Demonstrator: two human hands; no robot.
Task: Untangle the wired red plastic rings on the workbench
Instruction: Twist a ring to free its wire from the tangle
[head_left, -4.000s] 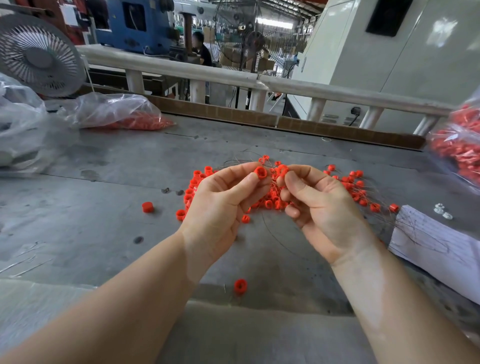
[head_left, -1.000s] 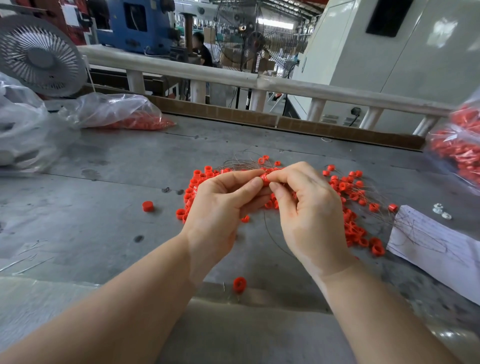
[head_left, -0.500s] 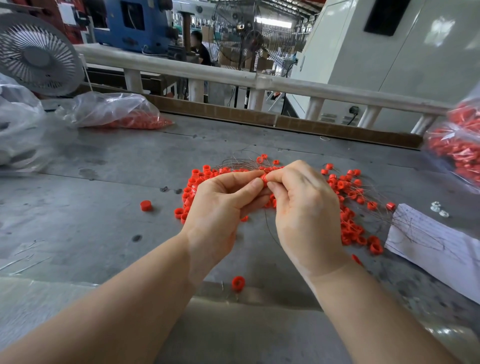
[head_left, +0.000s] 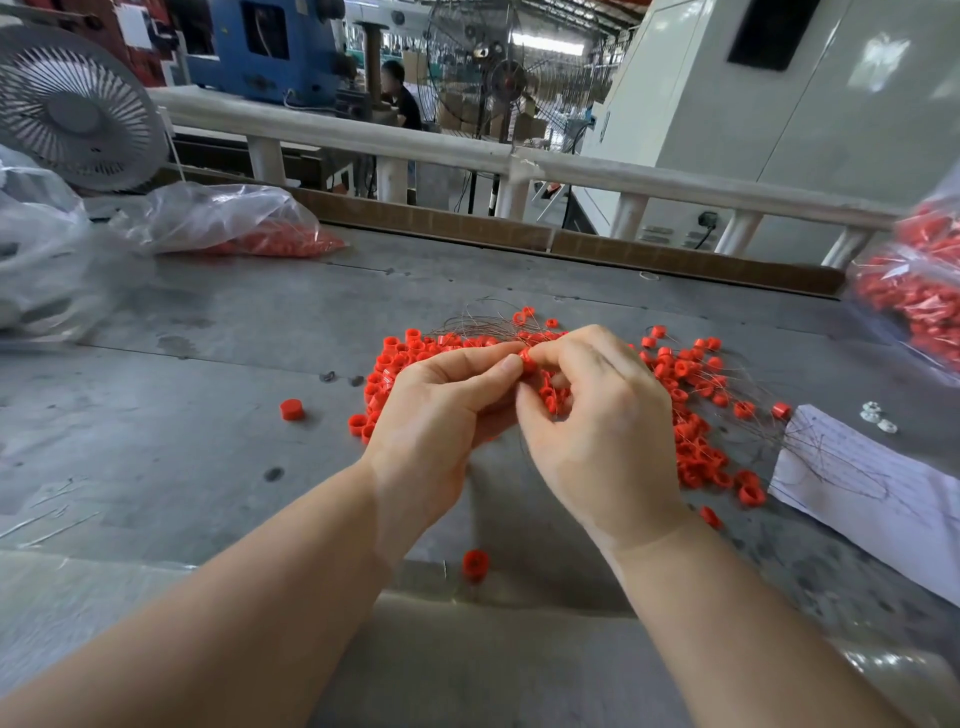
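A tangle of small red plastic rings on thin wires (head_left: 691, 415) lies spread across the middle of the grey workbench (head_left: 182, 457). My left hand (head_left: 441, 415) and my right hand (head_left: 597, 415) meet just above the pile. Both pinch the same red ring (head_left: 527, 359) between fingertips and thumb, and more wired rings show under my right fingers. Loose single rings lie at the left (head_left: 291, 409) and near the front edge (head_left: 475, 564). My hands hide the middle of the pile.
Clear plastic bags with red parts sit at the back left (head_left: 223, 223) and the right edge (head_left: 919, 291). A white paper sheet (head_left: 872, 493) lies at the right, small white pieces (head_left: 878, 415) beside it. A fan (head_left: 72, 109) and a railing (head_left: 467, 150) stand behind.
Four seconds ago my hands were apart, palms up; they have since closed together over one ring. More rings now lie spread at the right of the pile. Little has moved in the last second.
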